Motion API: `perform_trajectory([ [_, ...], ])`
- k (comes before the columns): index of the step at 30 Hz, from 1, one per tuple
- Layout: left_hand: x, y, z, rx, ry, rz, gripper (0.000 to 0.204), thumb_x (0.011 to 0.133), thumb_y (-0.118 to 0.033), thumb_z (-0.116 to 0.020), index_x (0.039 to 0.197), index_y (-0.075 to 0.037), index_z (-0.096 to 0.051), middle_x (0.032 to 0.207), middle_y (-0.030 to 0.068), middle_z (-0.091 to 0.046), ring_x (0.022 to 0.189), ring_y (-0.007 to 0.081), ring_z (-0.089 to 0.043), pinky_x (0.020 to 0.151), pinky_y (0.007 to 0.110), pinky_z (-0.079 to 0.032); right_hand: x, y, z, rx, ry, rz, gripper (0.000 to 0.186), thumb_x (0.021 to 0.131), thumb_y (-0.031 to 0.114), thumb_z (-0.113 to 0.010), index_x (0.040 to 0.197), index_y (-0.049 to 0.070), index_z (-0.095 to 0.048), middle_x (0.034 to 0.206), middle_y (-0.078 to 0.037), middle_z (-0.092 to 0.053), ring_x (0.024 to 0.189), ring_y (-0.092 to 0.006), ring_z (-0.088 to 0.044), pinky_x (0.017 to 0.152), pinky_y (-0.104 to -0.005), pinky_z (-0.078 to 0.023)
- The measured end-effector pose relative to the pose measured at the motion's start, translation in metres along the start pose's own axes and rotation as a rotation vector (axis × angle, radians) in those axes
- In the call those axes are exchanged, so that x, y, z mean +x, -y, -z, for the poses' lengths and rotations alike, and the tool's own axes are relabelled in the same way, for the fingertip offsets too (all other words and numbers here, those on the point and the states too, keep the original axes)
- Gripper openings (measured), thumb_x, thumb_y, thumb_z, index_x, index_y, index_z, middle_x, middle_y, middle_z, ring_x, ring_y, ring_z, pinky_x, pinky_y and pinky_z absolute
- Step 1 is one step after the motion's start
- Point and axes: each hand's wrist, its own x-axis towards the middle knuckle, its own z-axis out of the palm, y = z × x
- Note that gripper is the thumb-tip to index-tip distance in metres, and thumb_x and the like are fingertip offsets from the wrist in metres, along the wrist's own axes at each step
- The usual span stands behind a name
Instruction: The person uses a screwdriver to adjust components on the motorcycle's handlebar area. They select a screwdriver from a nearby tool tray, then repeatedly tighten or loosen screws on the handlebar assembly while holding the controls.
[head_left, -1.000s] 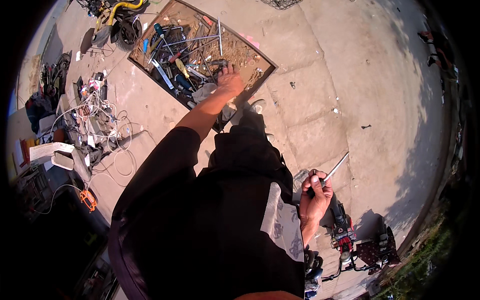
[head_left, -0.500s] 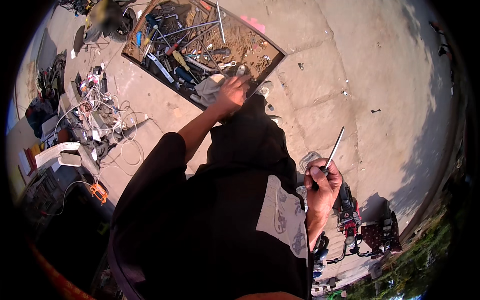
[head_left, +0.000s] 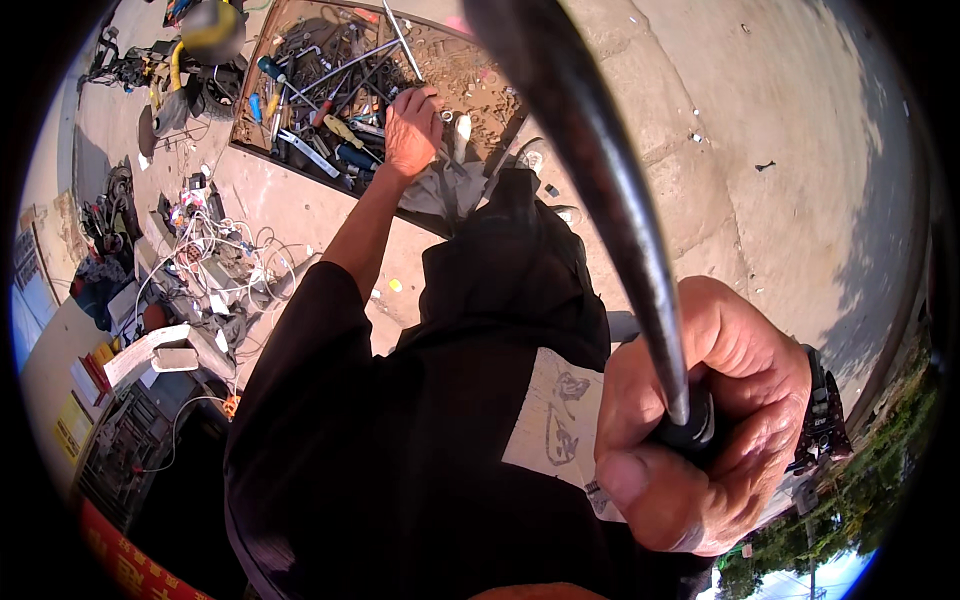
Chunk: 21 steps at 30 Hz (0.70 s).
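Note:
Close to the camera, my right hand grips a screwdriver by its dark handle; the long metal shank rises large across the view. My left hand is over a shallow tool tray, fingers loosely bent and apart among the tools, nothing visibly held. Around it lie wrenches, screwdrivers, a long metal bar and brown grit. A pale cloth hangs at the tray's near edge, below that hand.
Tangled white cables and scrap lie left on the concrete ground. Vehicle parts stand at upper left, a dark vehicle at right behind my hand. A red sign shows at lower left, trees at lower right.
My right hand has lifted the screwdriver much nearer the camera. My left hand first drew down toward the tray's near edge, then moved up and left among the tools.

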Motion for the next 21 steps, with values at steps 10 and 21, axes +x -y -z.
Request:
perform_trajectory([
  [10, 0.014, 0.015, -0.047, 0.114, 0.046, -0.007, 0.008, 0.079, -0.017, -0.075, 0.086, -0.016, -0.077, 0.106, -0.0004, -0.065, 0.111, 0.0287, -0.056, 0.097, 0.048, -0.044, -0.008, 0.011, -0.002, 0.053, 0.105, -0.001, 0.014, 0.077, 0.002, -0.074, 0.083, 0.003, -0.062, 0.066, 0.000, -0.062, 0.054, -0.0031, -0.051, 0.051, -0.0190, -0.035],
  [21, 0.028, 0.003, -0.068, 0.191, 0.068, 0.103, 0.012, 0.075, -0.028, -0.078, 0.078, -0.017, -0.077, 0.099, 0.0038, -0.064, 0.106, 0.0308, -0.057, 0.092, 0.050, -0.043, -0.003, 0.033, 0.002, -0.056, 0.192, -0.072, 0.013, 0.084, 0.008, -0.073, 0.075, 0.004, -0.064, 0.064, 0.000, -0.063, 0.056, -0.0071, -0.057, 0.056, -0.0224, -0.040],
])
